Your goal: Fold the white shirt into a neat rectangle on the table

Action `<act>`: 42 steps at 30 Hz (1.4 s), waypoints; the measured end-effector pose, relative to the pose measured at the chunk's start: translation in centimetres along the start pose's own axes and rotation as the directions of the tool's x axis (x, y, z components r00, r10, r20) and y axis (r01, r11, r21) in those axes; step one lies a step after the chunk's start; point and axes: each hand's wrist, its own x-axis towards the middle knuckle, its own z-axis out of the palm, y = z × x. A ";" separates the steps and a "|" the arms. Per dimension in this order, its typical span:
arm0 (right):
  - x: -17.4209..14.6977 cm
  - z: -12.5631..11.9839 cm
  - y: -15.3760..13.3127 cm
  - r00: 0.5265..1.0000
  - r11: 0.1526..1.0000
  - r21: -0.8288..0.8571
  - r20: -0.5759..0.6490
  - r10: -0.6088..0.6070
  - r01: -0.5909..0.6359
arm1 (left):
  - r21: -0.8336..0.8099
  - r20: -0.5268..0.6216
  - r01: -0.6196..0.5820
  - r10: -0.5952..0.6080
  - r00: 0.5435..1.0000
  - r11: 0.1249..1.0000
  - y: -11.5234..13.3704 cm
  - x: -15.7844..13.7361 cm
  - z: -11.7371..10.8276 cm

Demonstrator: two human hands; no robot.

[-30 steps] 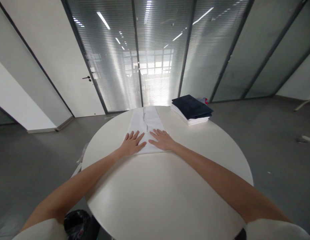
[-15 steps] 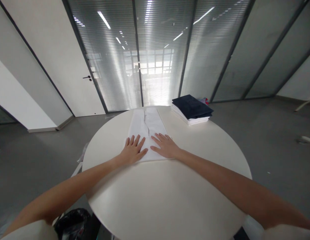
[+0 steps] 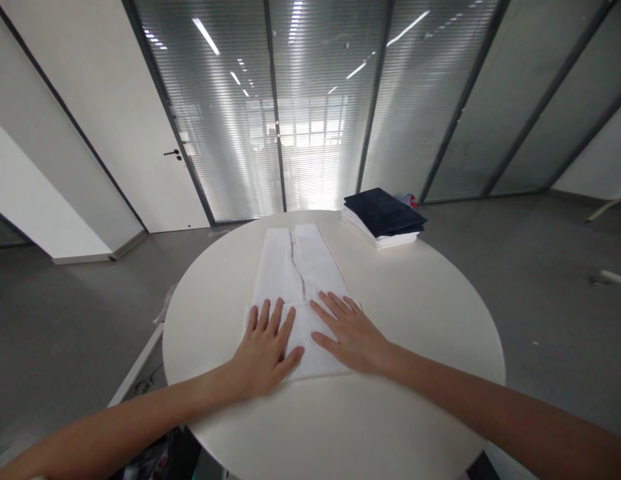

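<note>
A folded white cloth [image 3: 310,333], possibly a garment, lies flat on the round table, its long side pointing away from me. Two side flaps meet along a wavy seam in its far half, and a folded-up band crosses the near part. My left hand [image 3: 264,347] rests palm down on the near left part of the cloth, fingers spread. On the near right part lies my right hand [image 3: 351,332], also flat with its fingers apart. Neither hand grips anything; the cloth under both palms is hidden.
At the table's back right edge stands a stack of folded white cloths [image 3: 390,241] with a dark navy folded cloth [image 3: 383,212] on top. The round white table [image 3: 415,300] fills the middle. A black bag-lined bin [image 3: 175,453] stands below its left front edge.
Both hands have moved toward me, and the white cloth has slid along the table with them. Its far end now lies away from the table's back edge.
</note>
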 end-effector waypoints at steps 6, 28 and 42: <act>-1.7 -0.5 -0.9 1.000 1.000 -0.008 0.020 -0.002 0.002 | -0.039 0.051 -0.051 0.053 0.997 0.998 0.5 -1.6 -1.5; 20.3 -7.3 10.7 0.830 0.495 0.762 0.098 0.549 -0.417 | -0.856 0.406 0.517 -0.585 0.702 0.026 -16.4 21.6 -7.1; 27.3 -2.5 14.5 0.772 0.646 0.591 -0.059 0.633 -0.484 | -0.851 0.432 0.520 -0.662 0.613 -0.073 -18.5 28.8 -1.2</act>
